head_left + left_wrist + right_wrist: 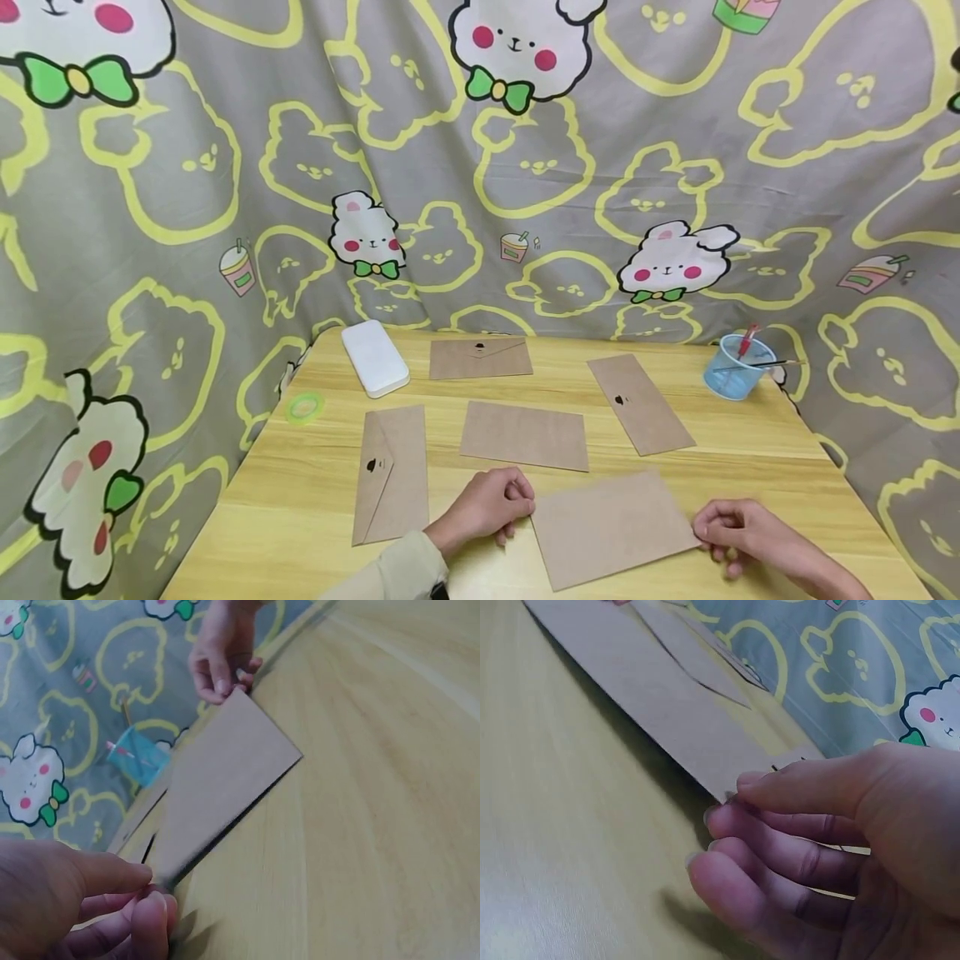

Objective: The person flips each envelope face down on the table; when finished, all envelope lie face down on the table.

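A brown kraft envelope [615, 529], its plain side up, is held between both hands near the table's front. My left hand [491, 507] pinches its left edge between thumb and fingers. At the opposite end, my right hand [742, 533] pinches the right corner. Dark shadow shows under the envelope's edge in both wrist views, so it is raised off the wood there. Just behind it lies another plain-side-up envelope [525, 435]. To the left is an envelope [393, 475] with its flap and a small black hat print facing up.
Two more envelopes lie farther back, one at the back middle [480, 360] and one slanted at right [641, 406]. A white case [375, 358] and a green tape ring [305, 407] are at left. A blue mesh cup [738, 368] with pens stands back right, before a patterned curtain [540, 167].
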A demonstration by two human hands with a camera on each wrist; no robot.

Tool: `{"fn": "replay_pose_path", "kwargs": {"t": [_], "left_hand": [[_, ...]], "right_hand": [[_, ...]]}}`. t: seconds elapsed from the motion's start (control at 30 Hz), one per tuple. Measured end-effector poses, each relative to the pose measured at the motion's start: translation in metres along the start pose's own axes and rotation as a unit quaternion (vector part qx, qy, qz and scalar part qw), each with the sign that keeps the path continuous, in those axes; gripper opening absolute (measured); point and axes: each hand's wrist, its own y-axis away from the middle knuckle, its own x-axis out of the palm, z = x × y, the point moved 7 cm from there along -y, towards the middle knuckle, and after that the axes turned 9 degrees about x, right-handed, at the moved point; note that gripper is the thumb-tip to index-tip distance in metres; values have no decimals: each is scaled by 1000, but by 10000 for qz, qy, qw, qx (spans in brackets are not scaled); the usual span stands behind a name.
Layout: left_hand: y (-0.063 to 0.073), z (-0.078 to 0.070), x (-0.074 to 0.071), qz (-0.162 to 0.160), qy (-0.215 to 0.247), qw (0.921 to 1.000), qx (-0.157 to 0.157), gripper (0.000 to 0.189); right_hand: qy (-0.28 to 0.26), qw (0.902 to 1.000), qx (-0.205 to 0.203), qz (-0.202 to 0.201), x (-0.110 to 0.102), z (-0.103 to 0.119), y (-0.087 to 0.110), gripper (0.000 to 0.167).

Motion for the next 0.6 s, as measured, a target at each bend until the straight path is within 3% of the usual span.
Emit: {"fn": "replay_pose_path", "kwargs": {"t": [0.13, 0.3, 0.6], "left_hand": [[0, 1, -2, -42, -250, 9997, 40, 7], [0, -1, -12, -70, -222, 9997, 17, 6], [5, 0, -57, -399, -247, 9989, -77, 8]], "right_hand": [[59, 9999, 58, -124, -2, 1, 2, 33], [61, 9975, 64, -706, -10, 8, 2, 39], [-177, 9846, -405, -1689, 0, 49, -15, 48]]}}
